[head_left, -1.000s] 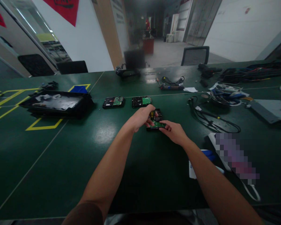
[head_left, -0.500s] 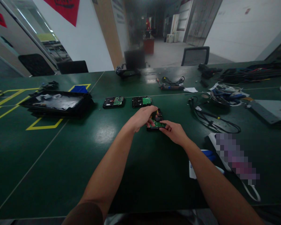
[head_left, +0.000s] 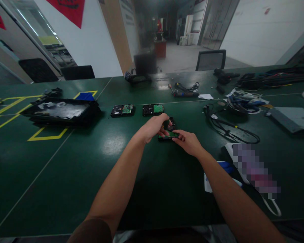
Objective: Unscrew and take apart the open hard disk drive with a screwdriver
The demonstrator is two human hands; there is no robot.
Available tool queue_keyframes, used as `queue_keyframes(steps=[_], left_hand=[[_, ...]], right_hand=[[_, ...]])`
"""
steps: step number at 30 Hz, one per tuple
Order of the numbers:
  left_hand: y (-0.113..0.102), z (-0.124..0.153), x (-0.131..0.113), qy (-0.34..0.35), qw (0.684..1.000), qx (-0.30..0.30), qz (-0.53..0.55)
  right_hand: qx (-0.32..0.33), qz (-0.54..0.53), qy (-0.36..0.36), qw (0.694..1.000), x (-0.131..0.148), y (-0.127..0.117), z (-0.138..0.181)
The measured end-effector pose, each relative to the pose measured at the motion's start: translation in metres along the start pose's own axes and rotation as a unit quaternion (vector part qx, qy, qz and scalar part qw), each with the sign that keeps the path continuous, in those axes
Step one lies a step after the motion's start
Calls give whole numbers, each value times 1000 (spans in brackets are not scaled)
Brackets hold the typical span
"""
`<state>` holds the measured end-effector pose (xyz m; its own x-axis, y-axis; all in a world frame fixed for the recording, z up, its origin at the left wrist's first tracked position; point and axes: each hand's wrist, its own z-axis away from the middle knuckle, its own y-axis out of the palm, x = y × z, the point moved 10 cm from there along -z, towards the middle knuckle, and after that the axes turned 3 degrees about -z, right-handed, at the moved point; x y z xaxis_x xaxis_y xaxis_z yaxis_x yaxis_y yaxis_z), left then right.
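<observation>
A black hard drive (head_left: 164, 138) with a green circuit board lies on the table in front of me. My right hand (head_left: 188, 142) pinches its near right corner, the index finger above and the thumb at the near side. Over the drive arches my left hand (head_left: 155, 127), its fingers curled down onto the board. Something small and dark shows between those fingers, too covered to name. Two more hard drives lie farther off: one (head_left: 153, 109) just beyond my left hand, another (head_left: 123, 110) to its left, both with their green boards facing up.
Black trays (head_left: 63, 109) are stacked at the left, by yellow tape. Loose black cables (head_left: 230, 131) and a bundle of wires (head_left: 245, 103) lie at the right, near a grey metal box (head_left: 292, 118). A white-edged, blurred-out object (head_left: 253, 170) is near my right forearm. A dark pen-shaped tool (head_left: 186, 95) lies far back.
Both hands stay at the hard drive. The left fingers have shifted slightly, and the yellow bit seen beside them before is now mostly hidden. The whole view has moved very slightly.
</observation>
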<state>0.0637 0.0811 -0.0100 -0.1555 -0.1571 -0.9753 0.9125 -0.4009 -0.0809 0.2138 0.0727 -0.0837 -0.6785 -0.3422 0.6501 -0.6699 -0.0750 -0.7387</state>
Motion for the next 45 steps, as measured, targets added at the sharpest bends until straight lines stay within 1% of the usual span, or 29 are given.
queue_keyframes(steps=[3, 11, 15, 20, 28, 31, 37, 45], left_hand=[[-5, 0, -1, 3, 1000, -15, 8], [-4, -1, -7, 31, 998, -1, -48], [-5, 0, -4, 22, 999, -13, -35], [3, 1, -3, 16, 1000, 20, 6], [9, 3, -1, -6, 998, 49, 30], [11, 4, -2, -8, 998, 55, 22], [4, 3, -5, 9, 1000, 16, -24], [3, 2, -9, 31, 997, 7, -72]], right_hand=[[1, -6, 9, 1000, -1, 0, 1], [1, -8, 6, 1000, 0, -1, 1], [-1, -6, 6, 1000, -1, 0, 1], [-1, -3, 3, 1000, -2, 1, 0], [-1, 2, -12, 1000, -1, 1, -1], [-3, 6, -15, 1000, 0, 1, 0], [0, -1, 10, 1000, -1, 0, 1], [7, -8, 5, 1000, 1, -1, 1]])
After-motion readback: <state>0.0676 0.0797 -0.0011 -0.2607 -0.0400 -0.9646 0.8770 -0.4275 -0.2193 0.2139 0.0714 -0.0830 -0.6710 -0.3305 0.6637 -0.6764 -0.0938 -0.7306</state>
